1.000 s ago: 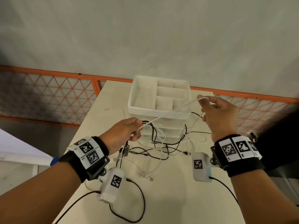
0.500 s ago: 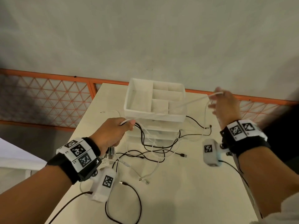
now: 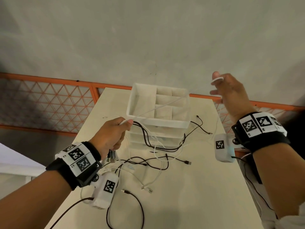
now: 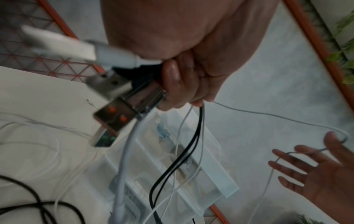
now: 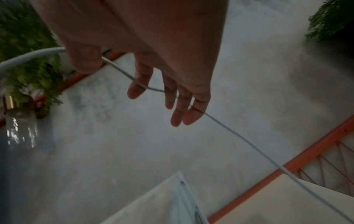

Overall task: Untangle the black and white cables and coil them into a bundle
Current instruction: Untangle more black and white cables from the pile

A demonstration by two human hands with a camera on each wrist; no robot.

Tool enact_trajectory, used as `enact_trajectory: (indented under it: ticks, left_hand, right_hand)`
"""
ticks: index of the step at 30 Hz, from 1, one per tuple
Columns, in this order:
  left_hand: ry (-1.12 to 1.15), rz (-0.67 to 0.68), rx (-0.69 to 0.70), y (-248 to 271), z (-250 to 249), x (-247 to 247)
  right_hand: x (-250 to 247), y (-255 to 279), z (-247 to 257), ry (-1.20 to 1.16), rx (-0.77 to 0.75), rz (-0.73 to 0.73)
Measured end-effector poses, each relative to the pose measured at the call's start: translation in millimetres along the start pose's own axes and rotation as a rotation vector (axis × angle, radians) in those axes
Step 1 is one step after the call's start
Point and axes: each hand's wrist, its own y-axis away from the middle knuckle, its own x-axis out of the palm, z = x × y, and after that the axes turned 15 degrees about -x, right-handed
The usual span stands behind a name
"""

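Cables lie tangled on the table [image 3: 189, 195] before the organizer [image 3: 158, 113], thin white cables [image 3: 162, 104] mixed with black cables [image 3: 145, 138]. We count two black strands leaving our left hand [image 3: 110, 136], which clenches a bunch of plugs and cables. One white strand runs taut to our right hand [image 3: 231, 95], draped over relaxed, spread fingers [image 5: 173, 97]. How many cables there are altogether we cannot tell.
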Motion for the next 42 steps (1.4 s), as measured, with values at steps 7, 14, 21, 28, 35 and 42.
enact_trajectory:
  ticks: [7,14,21,28,35,42]
  left_hand:
    - [-0.174,0.070,-0.044,0.3,-1.5,2.8]
    - [-0.124,0.045,0.009,-3.7,-6.3,10.0]
    - [-0.133,0.111,0.038,2.9,-7.2,9.9]
    - [-0.256,0.085,0.147,11.8,-24.4,37.7]
    - [-0.450,0.230,0.523,47.5,-57.1,66.9]
    - [-0.286,0.075,0.260,16.1,-26.2,-14.3]
  right_hand:
    - [-15.9,-28.7,-29.9,0.371,0.066,0.013]
    - [-22.1,-34.8,-18.0,0.166,-0.352,-0.039]
    - [-8.7,50.9,-106.9,0.492,0.306,0.432]
    - [15.3,78.8,-55.0,0.135,0.234,0.498]
    - [81.9,109.3,-37.5,0.201,0.161,0.722]
    - [33.8,135.6,-135.4,0.523,0.611,0.581]
